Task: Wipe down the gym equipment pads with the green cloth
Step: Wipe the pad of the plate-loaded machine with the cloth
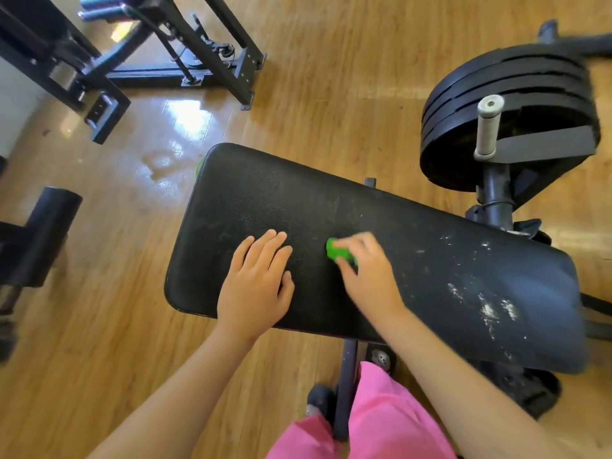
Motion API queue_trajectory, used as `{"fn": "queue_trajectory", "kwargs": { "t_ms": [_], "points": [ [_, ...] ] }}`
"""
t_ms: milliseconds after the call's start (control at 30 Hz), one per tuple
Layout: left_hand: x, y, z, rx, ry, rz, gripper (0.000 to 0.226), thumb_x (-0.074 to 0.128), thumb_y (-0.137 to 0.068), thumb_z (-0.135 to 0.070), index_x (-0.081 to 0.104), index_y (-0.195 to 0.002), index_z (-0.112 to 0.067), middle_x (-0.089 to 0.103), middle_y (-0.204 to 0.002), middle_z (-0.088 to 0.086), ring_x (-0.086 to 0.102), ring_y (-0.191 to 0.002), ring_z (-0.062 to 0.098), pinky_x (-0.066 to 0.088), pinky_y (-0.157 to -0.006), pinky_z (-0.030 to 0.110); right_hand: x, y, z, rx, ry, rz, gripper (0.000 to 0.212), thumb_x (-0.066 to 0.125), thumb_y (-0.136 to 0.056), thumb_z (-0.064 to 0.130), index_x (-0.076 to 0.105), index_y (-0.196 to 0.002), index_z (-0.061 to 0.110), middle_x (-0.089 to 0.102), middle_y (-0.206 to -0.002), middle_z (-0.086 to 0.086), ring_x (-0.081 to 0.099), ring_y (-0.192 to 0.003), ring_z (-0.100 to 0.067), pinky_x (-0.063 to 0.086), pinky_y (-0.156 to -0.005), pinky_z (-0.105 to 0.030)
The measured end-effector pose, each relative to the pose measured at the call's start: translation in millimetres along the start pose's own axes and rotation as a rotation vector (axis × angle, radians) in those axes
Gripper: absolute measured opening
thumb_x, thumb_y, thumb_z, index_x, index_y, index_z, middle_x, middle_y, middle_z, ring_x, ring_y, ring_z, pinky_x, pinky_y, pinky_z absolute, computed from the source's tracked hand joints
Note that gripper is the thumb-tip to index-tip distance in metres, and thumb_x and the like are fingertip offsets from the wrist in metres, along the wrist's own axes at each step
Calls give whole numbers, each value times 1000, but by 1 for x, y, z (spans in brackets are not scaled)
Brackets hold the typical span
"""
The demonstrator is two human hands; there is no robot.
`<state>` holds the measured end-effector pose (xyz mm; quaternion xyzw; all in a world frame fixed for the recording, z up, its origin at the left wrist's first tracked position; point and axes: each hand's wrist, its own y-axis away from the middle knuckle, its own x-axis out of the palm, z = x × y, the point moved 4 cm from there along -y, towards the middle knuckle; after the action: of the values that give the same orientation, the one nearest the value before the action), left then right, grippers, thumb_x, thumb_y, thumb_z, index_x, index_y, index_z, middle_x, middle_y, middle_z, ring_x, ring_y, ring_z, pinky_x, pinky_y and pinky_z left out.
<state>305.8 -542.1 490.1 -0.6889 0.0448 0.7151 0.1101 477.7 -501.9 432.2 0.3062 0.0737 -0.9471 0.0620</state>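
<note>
here, right hand (pixel 366 271) clutches green cloth (pixel 337 251) on pad (pixel 414 260); left hand (pixel 256 279) flat.

Ahead of the right grip (pixel 361 270), which holds the green cloth (pixel 334 250), the black padded counter (pixel 430 276) lies open up to its far edge. To that grip's right the pad is free, flecked with white specks, as far as its rounded end. Near on its left the left grip (pixel 256 279) lies flat on the pad, in the way; beyond it a short stretch of pad is open. Ahead and right of the right grip, past the counter's edge, a grey handle (pixel 486 127) and stacked weight plates (pixel 510 104) stand up.
</note>
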Motion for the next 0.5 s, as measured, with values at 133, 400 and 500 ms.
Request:
{"fn": "queue_trajectory", "kwargs": {
  "t_ms": [133,400,500],
  "points": [
    [1,0,-1,2,8,-5,38,44,-91,-25,62,-120,-8,56,-134,8,46,-131,24,31,-111,45,7,48,13,-26,-8,60,25,68,-84,6,68,-107,16,54,-101,-1,55,-91,-16,49,-79,-27],
    [-3,-2,-1,-36,28,13,36,44,-91,-25,60,-120,-11,56,-133,5,45,-131,22,27,-114,41,15,-58,26,26,-3,-21,24,58,-91,9,64,-114,14,50,-109,-7,50,-104,-21,45,-85,-30],
    [-4,-5,-3,-72,56,4,34,46,-90,-25,61,-118,-11,57,-131,5,45,-130,22,26,-114,40,8,-24,17,-36,-2,17,26,62,-88,8,65,-113,13,51,-107,-6,51,-101,-18,47,-84,-29]
  ]
}}
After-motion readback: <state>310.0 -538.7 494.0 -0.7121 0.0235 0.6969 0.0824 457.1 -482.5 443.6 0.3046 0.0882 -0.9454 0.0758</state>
